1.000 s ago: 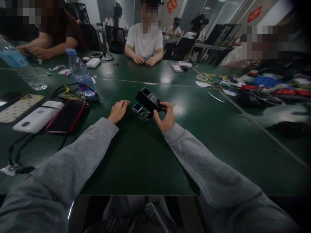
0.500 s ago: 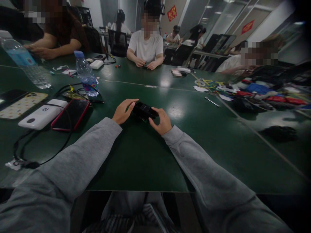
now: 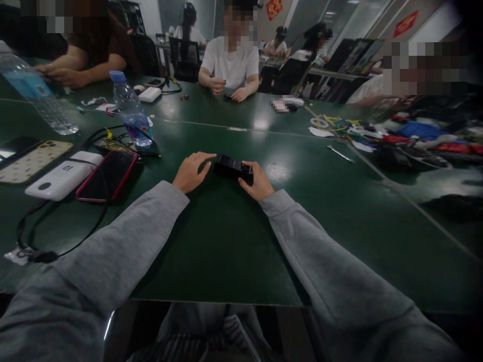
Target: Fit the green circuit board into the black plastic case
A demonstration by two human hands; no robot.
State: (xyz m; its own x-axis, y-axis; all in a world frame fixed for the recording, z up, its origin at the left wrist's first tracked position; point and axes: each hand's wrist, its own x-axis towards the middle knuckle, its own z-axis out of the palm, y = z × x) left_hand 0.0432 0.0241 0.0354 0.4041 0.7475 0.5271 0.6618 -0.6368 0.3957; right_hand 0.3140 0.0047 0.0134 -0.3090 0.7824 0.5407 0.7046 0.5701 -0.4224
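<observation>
Small black plastic case (image 3: 233,168), closed-looking, midway across the dark green tabletop (image 3: 222,241); contents hidden, remaining work unclear. Bare right hand (image 3: 259,182): gripping its near-right end. Bare left hand (image 3: 191,172): part-open, beside its left end.

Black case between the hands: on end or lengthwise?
Lengthwise: the black case has its long face up, the right hand at one end. Whether it sits flush on the table, I cannot tell.
</observation>
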